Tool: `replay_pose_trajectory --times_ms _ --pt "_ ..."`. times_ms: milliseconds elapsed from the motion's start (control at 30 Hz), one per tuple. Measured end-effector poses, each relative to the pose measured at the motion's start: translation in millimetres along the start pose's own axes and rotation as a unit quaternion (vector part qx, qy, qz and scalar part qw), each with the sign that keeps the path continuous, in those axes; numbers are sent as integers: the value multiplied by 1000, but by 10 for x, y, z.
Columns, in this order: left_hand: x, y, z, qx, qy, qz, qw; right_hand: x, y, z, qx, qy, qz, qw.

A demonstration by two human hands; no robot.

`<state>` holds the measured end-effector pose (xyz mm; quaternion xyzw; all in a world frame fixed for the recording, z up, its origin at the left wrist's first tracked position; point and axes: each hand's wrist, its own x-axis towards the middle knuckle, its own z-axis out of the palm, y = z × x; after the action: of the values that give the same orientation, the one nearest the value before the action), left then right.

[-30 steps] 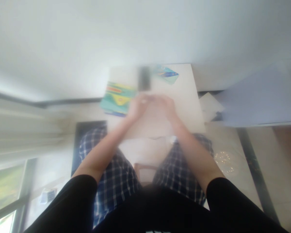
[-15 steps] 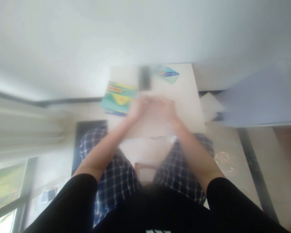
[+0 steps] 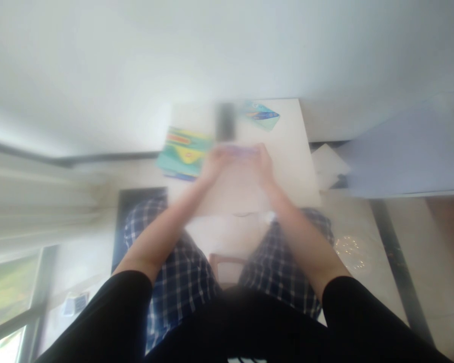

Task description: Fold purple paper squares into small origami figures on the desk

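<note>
Over the white table (image 3: 287, 161), a small, thin purple strip (image 3: 242, 150) stretches between my two hands; blur hides exactly what it is. My left hand (image 3: 215, 161) grips its left end, and my right hand (image 3: 262, 160) has closed on the right end. Left of my left hand lie green and yellow flat packets or booklets (image 3: 185, 154), stacked on a blue one. Beyond the hands is a dark rectangular object (image 3: 226, 122), too blurred to name. A light-blue packet (image 3: 264, 116) rests to its right.
A white wall (image 3: 227, 50) rises behind the table. My knees in checked trousers (image 3: 177, 272) are under the near edge. To the right stands a pale lilac panel (image 3: 408, 151); at the left hangs a light curtain (image 3: 34, 196).
My hands were close together, with no purple visible. Now they are slightly farther apart, and the purple strip shows between them. The table items have stayed put.
</note>
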<state>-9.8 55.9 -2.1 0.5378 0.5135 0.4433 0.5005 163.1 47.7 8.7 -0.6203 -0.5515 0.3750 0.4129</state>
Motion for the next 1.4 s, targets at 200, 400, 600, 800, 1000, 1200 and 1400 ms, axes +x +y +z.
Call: replay_pose_trajectory --times_ms 200,400,600,800,1000,1200,1400 --pt "-30 124 31 36 -32 37 998 33 34 10 24 -45 33 998" --pt "1 28 26 32 33 -4 999 -25 13 41 18 -28 -13 999" --pt "61 -96 -13 -61 7 -51 997 -19 -62 -15 105 -53 27 993" --pt "21 -10 57 -166 -45 -84 982 -73 -216 -140 186 -113 64 974" --pt "4 19 64 -131 -68 -61 987 -16 -134 -116 146 -101 52 983" --pt "71 -46 106 -121 -68 -66 988 23 -68 -96 127 -69 28 989" --pt "72 -70 100 -108 -72 -76 989 -79 -144 -65 222 -111 3 969"
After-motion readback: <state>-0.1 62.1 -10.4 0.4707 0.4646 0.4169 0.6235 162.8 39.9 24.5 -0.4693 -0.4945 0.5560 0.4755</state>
